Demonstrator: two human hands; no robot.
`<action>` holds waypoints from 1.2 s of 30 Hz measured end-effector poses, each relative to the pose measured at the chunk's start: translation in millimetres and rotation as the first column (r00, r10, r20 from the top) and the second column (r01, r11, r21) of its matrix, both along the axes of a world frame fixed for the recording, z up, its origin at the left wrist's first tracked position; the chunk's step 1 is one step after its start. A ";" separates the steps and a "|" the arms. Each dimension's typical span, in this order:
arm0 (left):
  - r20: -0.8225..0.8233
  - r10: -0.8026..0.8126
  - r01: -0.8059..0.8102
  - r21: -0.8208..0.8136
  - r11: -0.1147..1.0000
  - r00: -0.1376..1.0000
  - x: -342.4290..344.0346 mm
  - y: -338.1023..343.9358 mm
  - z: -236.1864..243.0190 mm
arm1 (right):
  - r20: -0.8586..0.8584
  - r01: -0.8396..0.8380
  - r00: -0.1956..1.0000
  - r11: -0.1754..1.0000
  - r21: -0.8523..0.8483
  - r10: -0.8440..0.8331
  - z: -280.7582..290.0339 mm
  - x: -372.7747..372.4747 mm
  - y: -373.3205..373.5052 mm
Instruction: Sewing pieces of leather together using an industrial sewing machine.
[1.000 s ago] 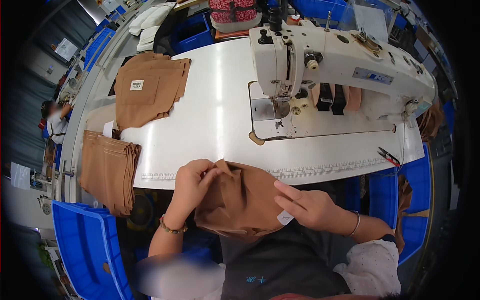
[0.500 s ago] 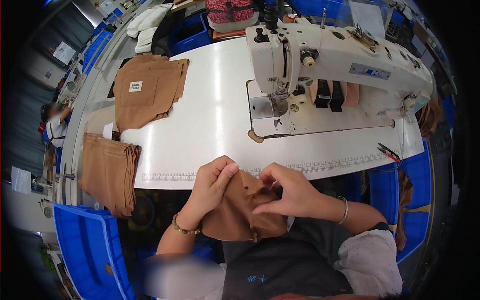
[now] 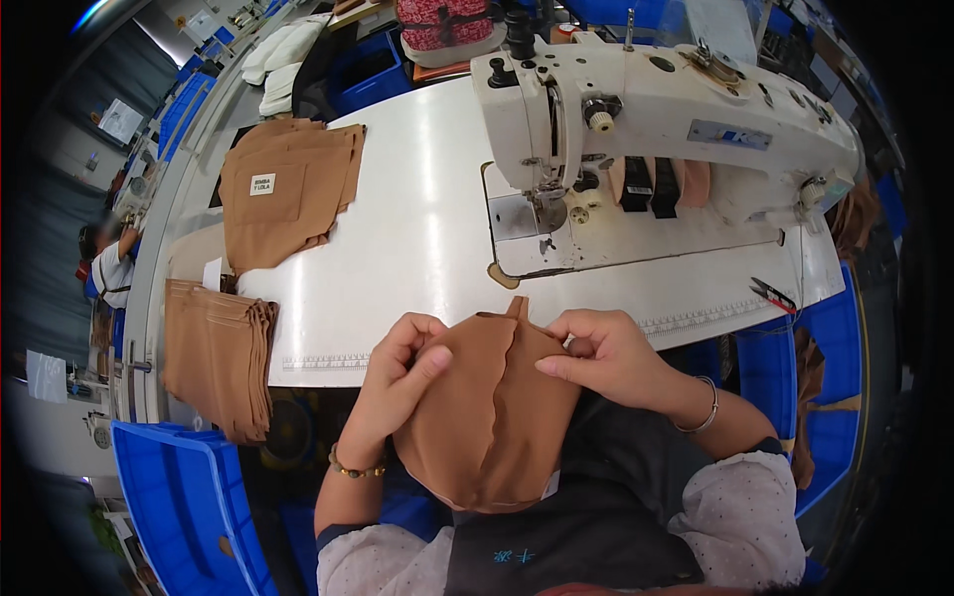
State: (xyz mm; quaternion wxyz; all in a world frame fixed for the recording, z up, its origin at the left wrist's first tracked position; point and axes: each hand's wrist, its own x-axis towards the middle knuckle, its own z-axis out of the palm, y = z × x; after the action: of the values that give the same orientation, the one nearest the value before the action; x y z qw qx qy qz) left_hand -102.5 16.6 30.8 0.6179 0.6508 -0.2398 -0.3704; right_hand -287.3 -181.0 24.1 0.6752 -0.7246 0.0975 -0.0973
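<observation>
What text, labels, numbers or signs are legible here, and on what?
Locations only; wording and brands not copied.
White square label on upper brown stack: dark print, legible.
Plate on sewing machine: lettering, partly legible.
Dark apron: blue characters.
Ruler strip on table: numbers too small.
Black tag behind needle area: print too small.
Held brown piece: none legible.

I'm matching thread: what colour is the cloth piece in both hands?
The cloth piece is brown; head view shows it best.
</observation>
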 end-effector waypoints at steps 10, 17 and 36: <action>0.229 -0.061 0.054 0.037 0.998 0.972 -4.8 0.2 3.8 | 0.023 -0.006 1.000 1.000 0.025 0.006 8.6 -7.3 2.7; 0.041 -0.038 0.037 0.022 0.999 0.998 4.8 5.2 3.0 | 0.502 0.263 0.769 0.521 -0.812 0.396 -0.6 1.0 -6.5; 0.763 -0.600 0.180 0.572 0.800 0.241 88.1 -158.2 2.3 | 0.331 0.371 0.851 -0.020 -0.928 0.408 -46.4 62.2 -27.9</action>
State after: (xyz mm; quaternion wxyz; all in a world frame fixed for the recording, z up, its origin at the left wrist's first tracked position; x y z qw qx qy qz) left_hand -14.4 -141.6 33.1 0.1223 0.7601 -0.6267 -0.1207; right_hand -225.1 -208.9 -22.4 -0.0540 -0.9241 -0.2013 -0.3204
